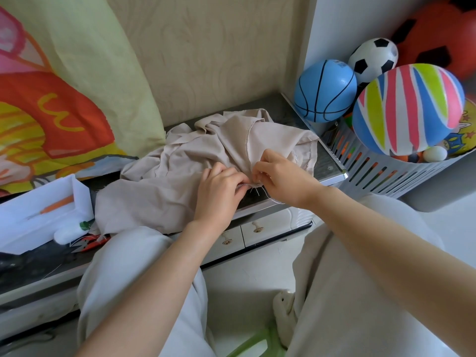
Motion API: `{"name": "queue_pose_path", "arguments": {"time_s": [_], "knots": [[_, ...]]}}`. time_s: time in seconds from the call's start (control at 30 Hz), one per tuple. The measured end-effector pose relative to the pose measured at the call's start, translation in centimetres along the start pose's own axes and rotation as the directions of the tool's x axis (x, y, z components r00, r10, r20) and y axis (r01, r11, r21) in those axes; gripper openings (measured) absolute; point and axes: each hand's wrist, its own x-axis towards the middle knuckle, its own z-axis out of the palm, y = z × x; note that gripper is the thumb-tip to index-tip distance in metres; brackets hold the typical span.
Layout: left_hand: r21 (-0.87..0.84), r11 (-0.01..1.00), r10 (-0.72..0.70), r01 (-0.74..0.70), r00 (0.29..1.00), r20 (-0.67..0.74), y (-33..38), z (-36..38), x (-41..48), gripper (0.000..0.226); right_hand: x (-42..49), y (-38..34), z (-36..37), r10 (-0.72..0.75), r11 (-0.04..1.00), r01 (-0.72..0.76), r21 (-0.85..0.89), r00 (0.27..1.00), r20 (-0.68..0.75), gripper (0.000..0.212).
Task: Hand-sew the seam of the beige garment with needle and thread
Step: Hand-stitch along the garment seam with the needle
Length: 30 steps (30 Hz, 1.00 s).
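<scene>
The garment (180,171) is lying crumpled on the dark surface (327,166), spreading from the wall to the front edge, where part of it is hanging over. Both hands are meeting at its near seam. The left hand (219,194) is resting on the cloth with its fingers curled, pinching the seam fold. The right hand (280,179) is touching the same spot from the other side, its thumb and forefinger pressed together on the seam edge. A pale thread (274,200) is looping out just below that hand. The needle is too small to make out. A white box (38,215) holding an orange tool (60,203) is sitting at the left. A basket (386,176) at the right is holding 3 balls: blue (325,91), striped (409,109), and black-and-white (373,57).
</scene>
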Motion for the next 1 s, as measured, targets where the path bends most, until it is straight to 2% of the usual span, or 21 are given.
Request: {"name": "queue_pose_path", "arguments": {"time_s": [0.2, 0.3, 0.37, 0.5, 0.7, 0.83, 1.0], "knots": [[-0.019, 1.0, -0.017, 0.017, 1.0, -0.011, -0.1, 0.1, 0.0, 0.005, 0.1, 0.1, 0.2, 0.021, 0.999, -0.02, 0.043, 1.0, -0.001, 0.019], [-0.048, 0.999, -0.016, 0.016, 1.0, -0.004, -0.2, 0.1, 0.1, 0.004, 0.0, 0.0, 0.0, 0.031, 0.996, -0.036, 0.085, 0.998, 0.051, 0.019], [-0.096, 0.995, -0.016, 0.017, 1.0, 0.008, -0.2, 0.1, 0.1, 0.005, 0.0, -0.2, -0.1, 0.063, 0.987, -0.074, 0.142, 0.995, 0.078, 0.02], [-0.15, 0.988, -0.024, 0.032, 0.998, 0.056, 0.0, -0.1, 0.1, 0.005, 0.3, -0.5, 0.0, 0.209, 0.918, -0.2, 0.342, 0.978, 0.012, 0.017], [-0.161, 0.987, -0.005, 0.012, 0.999, 0.043, 0.3, 0.1, 0.0, 0.007, 0.4, -0.9, -0.3, 0.279, 0.839, -0.23, 0.493, 0.96, -0.028, 0.015], [-0.149, 0.989, -0.008, 0.012, 1.0, 0.026, 0.3, 0.1, 0.0, 0.006, 0.3, -1.0, -0.4, 0.278, 0.824, -0.225, 0.52, 0.96, -0.025, 0.016], [-0.128, 0.992, -0.002, 0.004, 1.0, 0.017, 0.0, 0.4, 0.0, 0.004, 0.2, -1.0, -0.6, 0.323, 0.799, -0.293, 0.526, 0.946, 0.036, 0.02]]}}
